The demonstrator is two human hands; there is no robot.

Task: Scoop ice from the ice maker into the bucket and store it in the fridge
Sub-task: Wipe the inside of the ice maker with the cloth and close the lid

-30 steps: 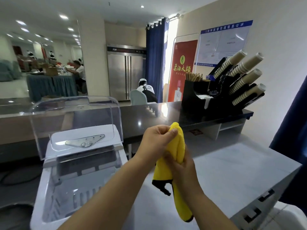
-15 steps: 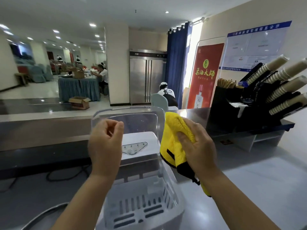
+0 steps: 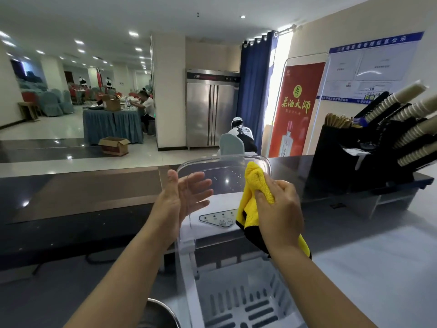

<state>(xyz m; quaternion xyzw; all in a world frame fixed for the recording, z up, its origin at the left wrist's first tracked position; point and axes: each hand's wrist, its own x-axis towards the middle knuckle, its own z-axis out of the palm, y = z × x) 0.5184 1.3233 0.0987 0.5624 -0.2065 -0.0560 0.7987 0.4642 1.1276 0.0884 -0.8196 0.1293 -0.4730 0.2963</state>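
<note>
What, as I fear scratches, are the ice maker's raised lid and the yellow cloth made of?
The lid looks like clear, glossy hard plastic: the control panel shows through and lights glint on it. The cloth seems soft microfibre: fuzzy nap, bunched in the right hand.

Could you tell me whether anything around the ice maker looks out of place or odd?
Nothing looks spilled or broken. The one oddity: the basket of the ice maker shows no ice, and the right hand grips a yellow cloth, not a scoop. The clear lid stands open.
</note>
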